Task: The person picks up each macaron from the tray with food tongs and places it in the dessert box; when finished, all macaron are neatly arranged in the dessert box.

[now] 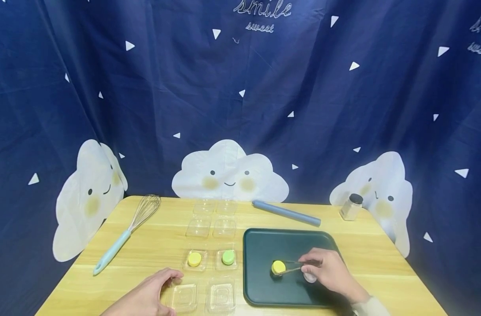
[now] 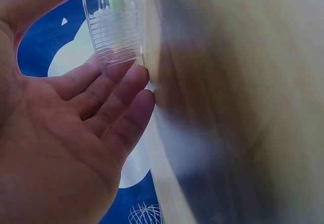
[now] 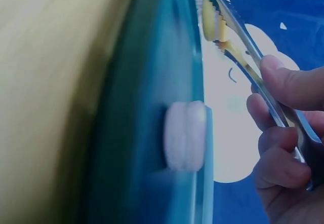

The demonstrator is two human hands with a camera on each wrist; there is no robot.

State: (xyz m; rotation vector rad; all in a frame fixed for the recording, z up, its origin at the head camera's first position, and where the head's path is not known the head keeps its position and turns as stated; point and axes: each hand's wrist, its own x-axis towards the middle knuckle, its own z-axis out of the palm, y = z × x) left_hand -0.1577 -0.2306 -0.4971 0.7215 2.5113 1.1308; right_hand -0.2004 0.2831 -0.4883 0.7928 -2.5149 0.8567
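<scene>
Our right hand (image 1: 330, 268) grips tongs (image 3: 243, 31) holding a yellow macaron (image 1: 278, 267) over the tray (image 1: 262, 243); our loosely spread left hand (image 1: 143, 295) perhaps touches a clear container (image 1: 184, 298).

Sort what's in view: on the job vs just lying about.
Likely on the job:
right hand
tongs
gripped yellow macaron
pale macaron
tray
clear containers
green macaron
other yellow macaron
left hand

Likely just lying about:
whisk
blue rod
black-lidded jar
</scene>
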